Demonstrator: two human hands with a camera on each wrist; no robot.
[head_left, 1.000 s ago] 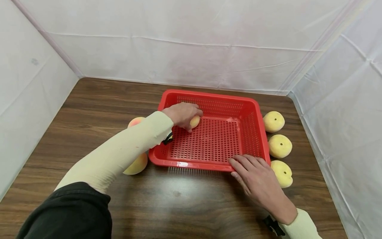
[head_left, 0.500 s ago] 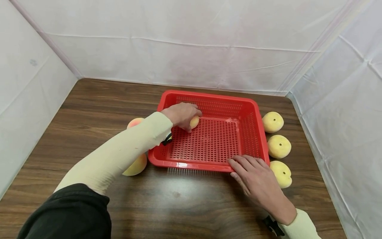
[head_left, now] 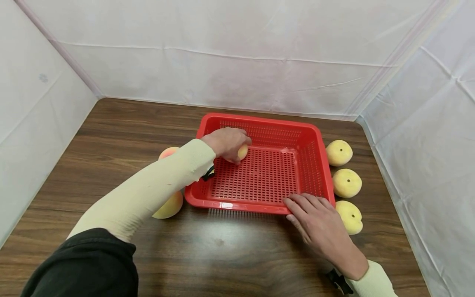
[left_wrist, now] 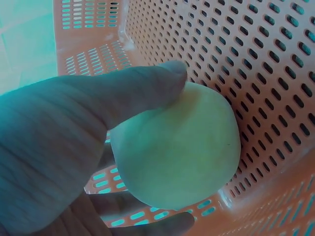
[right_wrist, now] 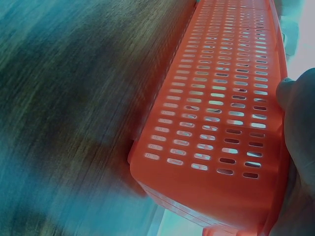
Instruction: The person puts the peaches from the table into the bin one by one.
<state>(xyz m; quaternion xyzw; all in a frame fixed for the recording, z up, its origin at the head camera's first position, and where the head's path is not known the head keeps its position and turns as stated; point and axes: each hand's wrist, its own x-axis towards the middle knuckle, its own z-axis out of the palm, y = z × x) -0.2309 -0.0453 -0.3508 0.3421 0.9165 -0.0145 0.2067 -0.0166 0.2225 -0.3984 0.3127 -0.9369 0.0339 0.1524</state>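
Yellow peach (left_wrist: 182,152), located inside the red basket (head_left: 256,120), in the left half, nearer to the far wall than to the near one. Is grasped by the left hand (head_left: 226,142): in the left wrist view, thumb lying across one side of the fruit, other fingers visible past the opposite side. Appears greenish there, with slotted plastic behind. Cannot tell whether touching the floor of the basket or held just above.

Next, the basket itself: stands upright on the brown table (head_left: 222,264), with many small slots in walls and floor. Is held at the near rim, close to the right corner, by the right hand (head_left: 323,227): fingers laid over the rim, thumb at the outer side, as also seen in the right wrist view.

To the right of the basket, three more peaches in a row: far fruit (head_left: 339,153), middle fruit (head_left: 347,182) and near fruit (head_left: 349,217), each with a dark little pit. Near fruit partly covered by the right hand.

To the left, two others, partly hidden by the left arm: a pink-blushed peach (head_left: 168,152) farther away, and a lower peach (head_left: 170,206) just beside the near left corner of the basket.

On both forearms, cream sleeves (head_left: 148,189); higher on the left arm, a black sleeve (head_left: 89,268). At each wrist, a black band (head_left: 208,173). Behind the table and at both sides, creased white sheets (head_left: 222,74).
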